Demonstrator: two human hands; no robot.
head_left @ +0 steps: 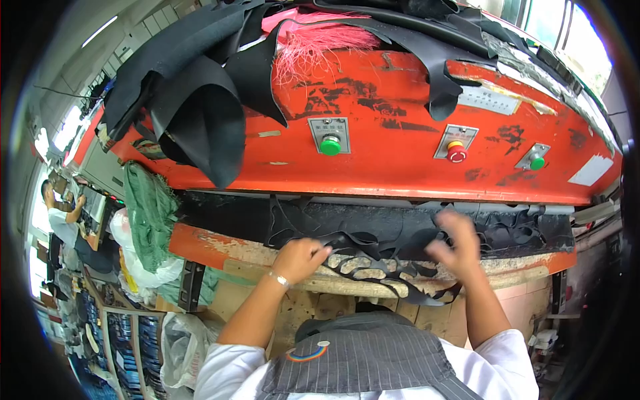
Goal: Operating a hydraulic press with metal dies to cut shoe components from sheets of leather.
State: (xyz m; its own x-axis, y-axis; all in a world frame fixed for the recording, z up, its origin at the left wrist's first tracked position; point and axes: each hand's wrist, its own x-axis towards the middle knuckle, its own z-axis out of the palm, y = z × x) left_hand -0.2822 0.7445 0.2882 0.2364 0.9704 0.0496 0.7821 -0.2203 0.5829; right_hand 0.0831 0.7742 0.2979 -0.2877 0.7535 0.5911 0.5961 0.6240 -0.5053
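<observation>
One broad red machine (400,160) is spanning the view, with black sheets (180,40) sagging over its top. Below its front panel, the tabletop (200,243) is jutting toward the person. A holed black sheet (363,241) is lying there, below the machine's middle, its thin strips overhanging the near edge. Left of the machine's middle, the left hand (298,260) is curling loosely beside the holed sheet; whether it is gripping anything, I cannot tell. Right of that middle, the right hand (457,247) is spreading its fingers wide, seemingly holding nothing. The person is apparently handling the cut-out material; the next move is probably calling for a gentle pinch on those strips. Blur is softening the right hand, the left fingers' undersides are hiding, and dark layers are merging indistinguishably.
</observation>
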